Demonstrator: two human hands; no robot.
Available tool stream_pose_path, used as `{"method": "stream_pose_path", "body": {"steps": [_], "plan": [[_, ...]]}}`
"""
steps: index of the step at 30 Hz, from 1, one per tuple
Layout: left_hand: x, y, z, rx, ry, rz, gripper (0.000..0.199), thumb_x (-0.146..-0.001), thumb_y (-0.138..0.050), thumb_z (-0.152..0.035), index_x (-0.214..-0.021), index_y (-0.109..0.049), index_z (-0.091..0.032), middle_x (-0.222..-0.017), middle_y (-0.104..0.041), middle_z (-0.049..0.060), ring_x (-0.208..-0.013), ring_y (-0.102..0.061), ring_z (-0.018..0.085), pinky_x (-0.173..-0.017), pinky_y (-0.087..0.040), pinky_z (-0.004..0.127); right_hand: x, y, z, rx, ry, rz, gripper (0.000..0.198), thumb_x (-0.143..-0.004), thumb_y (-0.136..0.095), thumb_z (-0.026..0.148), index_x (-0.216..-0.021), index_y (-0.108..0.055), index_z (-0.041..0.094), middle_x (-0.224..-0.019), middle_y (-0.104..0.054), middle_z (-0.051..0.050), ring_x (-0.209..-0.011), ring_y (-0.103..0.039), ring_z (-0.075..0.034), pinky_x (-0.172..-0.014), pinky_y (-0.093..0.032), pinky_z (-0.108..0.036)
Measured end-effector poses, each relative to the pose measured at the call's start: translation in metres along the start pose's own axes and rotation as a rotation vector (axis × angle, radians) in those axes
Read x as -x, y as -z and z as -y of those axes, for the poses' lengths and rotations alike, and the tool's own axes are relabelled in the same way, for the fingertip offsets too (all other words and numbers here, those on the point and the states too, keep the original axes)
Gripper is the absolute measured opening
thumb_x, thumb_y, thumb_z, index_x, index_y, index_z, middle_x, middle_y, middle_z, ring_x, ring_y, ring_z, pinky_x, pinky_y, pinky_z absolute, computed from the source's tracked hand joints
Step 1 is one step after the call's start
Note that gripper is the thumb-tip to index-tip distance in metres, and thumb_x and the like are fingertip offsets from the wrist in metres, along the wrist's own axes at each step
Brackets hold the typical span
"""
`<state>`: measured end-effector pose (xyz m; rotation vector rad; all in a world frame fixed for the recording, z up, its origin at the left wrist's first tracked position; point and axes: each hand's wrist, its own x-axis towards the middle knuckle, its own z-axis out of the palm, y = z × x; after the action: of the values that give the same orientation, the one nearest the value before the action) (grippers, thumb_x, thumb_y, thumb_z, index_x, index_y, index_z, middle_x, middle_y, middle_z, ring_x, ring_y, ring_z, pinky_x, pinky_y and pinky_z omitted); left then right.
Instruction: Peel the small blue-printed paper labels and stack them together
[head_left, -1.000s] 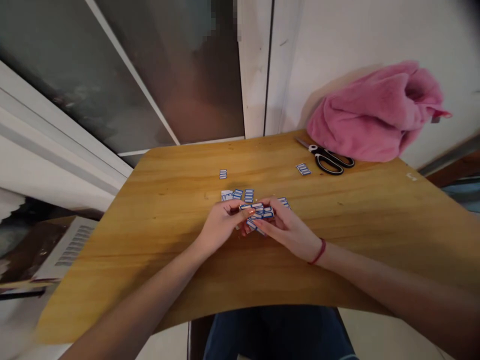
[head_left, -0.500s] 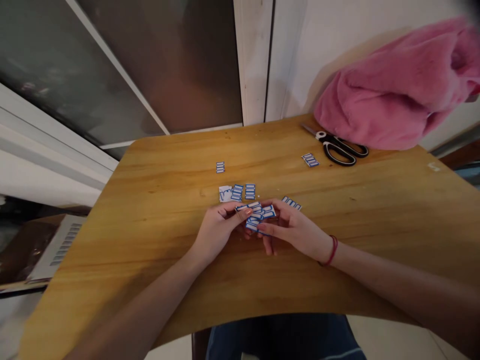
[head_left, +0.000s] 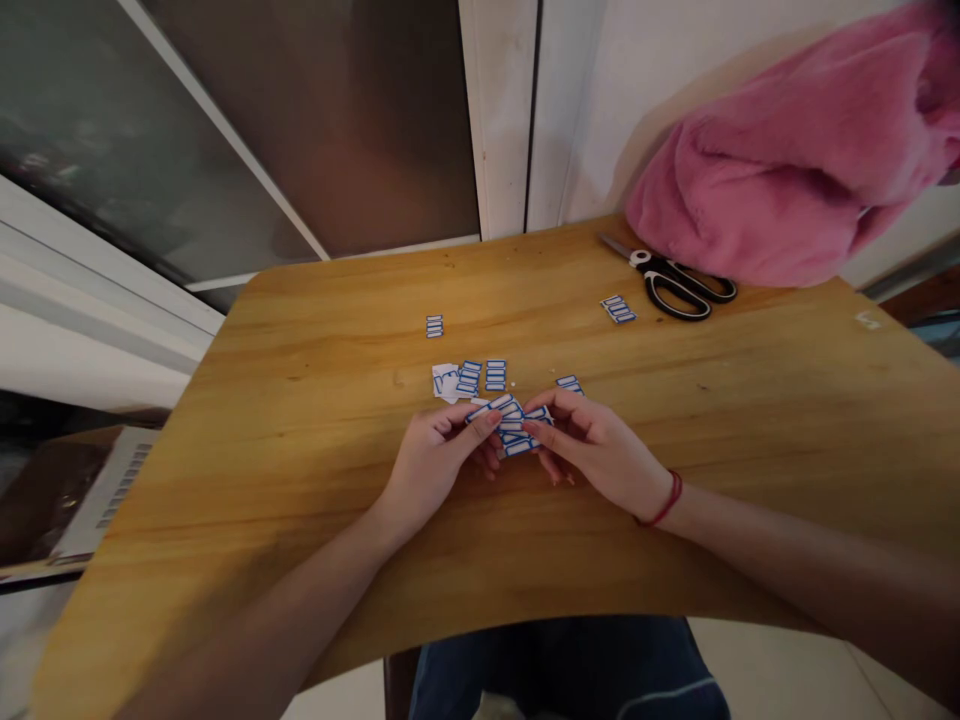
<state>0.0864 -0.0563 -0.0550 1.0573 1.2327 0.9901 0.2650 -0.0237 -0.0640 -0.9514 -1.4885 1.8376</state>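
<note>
Several small white label stickers with blue borders (head_left: 514, 424) are fanned and overlapping between my two hands, just above the table. My left hand (head_left: 442, 445) pinches them from the left, thumb on top. From the other side my right hand (head_left: 596, 445), with a red band at the wrist, grips them between thumb and fingers. Right behind the hands lie a strip of labels (head_left: 496, 375), another strip (head_left: 469, 378) and some white scraps (head_left: 445, 382). One more strip (head_left: 568, 384) is partly covered by my right hand.
The wooden table (head_left: 322, 440) has a small label strip (head_left: 434, 326) at the back left and another (head_left: 618, 309) at the back right. Black-handled scissors (head_left: 679, 290) lie beside a pink plush cloth (head_left: 780, 160). A cardboard box (head_left: 112, 490) stands left of the table.
The labels in my hands have shifted and fan out differently. My right thumb has moved up and slightly right over them. The view has tilted a little.
</note>
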Motion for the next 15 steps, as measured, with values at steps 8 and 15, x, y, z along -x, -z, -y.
{"method": "stream_pose_path", "body": {"steps": [8, 15], "plan": [[-0.0017, 0.0009, 0.0035, -0.031, -0.047, -0.018, 0.023, -0.081, -0.061, -0.037, -0.074, -0.063, -0.015, -0.059, -0.061, 0.001, -0.050, -0.058, 0.011, -0.049, -0.053, 0.023, -0.0001, 0.0010, 0.0011, 0.020, -0.003, -0.006, 0.029, -0.080, -0.060, 0.042, -0.087, -0.047, 0.017, -0.062, -0.051, 0.006, -0.038, -0.044, -0.003, -0.034, -0.030, -0.016], [-0.0022, 0.0028, 0.0011, -0.008, -0.087, -0.052, 0.018, -0.080, -0.063, -0.034, -0.082, -0.059, -0.017, -0.056, -0.063, -0.001, -0.046, -0.058, 0.012, -0.045, -0.052, 0.023, -0.0005, 0.0019, 0.0014, 0.011, 0.009, -0.004, 0.031, -0.080, -0.060, 0.044, -0.086, -0.048, 0.016, -0.060, -0.051, 0.007, -0.038, -0.042, -0.002, -0.034, -0.028, -0.016]]}}
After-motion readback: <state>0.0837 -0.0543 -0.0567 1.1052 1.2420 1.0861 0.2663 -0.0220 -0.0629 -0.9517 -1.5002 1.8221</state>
